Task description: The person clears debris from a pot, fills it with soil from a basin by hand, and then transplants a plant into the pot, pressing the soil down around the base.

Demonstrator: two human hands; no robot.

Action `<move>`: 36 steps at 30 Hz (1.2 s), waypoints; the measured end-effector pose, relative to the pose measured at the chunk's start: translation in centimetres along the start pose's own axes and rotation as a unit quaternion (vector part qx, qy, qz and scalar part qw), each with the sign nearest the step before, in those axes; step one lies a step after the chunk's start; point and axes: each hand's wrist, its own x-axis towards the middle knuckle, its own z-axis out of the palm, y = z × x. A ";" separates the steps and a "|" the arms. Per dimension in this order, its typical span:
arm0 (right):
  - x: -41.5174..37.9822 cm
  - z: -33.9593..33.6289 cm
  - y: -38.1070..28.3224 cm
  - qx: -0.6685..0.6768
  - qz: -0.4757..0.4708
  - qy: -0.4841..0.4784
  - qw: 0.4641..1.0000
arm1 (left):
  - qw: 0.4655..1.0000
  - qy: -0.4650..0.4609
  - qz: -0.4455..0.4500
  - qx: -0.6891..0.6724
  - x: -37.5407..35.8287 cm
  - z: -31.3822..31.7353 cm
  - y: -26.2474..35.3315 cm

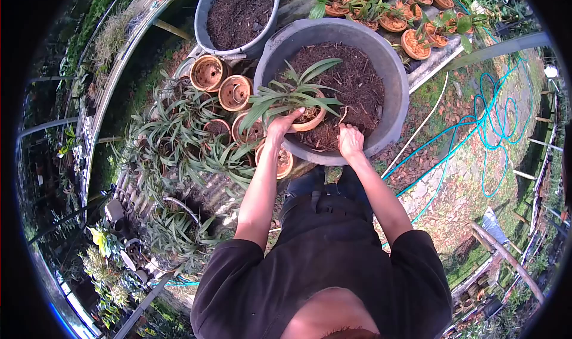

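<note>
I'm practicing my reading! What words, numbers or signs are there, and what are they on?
None that I can read.
The big grey tub, the held clay pot and the dark shirt show no lettering.
Faraway things are too small to tell.

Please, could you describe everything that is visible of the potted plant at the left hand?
The potted plant has long, narrow, arching green leaves spreading past the rim. Its round pot looks like orange-brown clay. It is within the outline of the large grey tub, over dark soil. The left hand holds its near-left edge, thumb over the rim. Whether the pot rests on the soil is unclear.
</note>
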 end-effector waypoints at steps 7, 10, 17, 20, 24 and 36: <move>0.5 2.8 1.3 0.022 0.007 -0.032 0.999 | 0.997 -0.004 0.020 0.071 -1.1 1.6 1.2; 0.0 1.1 2.9 0.096 -0.031 0.022 0.995 | 0.996 -0.009 0.012 0.083 -1.3 1.4 2.0; 2.7 -9.7 -0.9 0.175 -0.102 0.064 0.977 | 0.989 -0.026 0.028 0.144 -0.8 1.4 2.3; 4.3 -10.9 -2.9 0.165 -0.198 -0.018 0.966 | 0.993 -0.041 0.050 0.101 0.6 1.1 0.3; 5.5 -9.4 -4.7 0.231 -0.212 -0.070 0.947 | 0.994 -0.101 0.028 0.025 2.1 0.2 -2.0; 3.4 -8.4 -5.8 0.184 -0.199 0.024 0.962 | 0.992 -0.122 0.039 0.015 0.9 -0.6 -0.8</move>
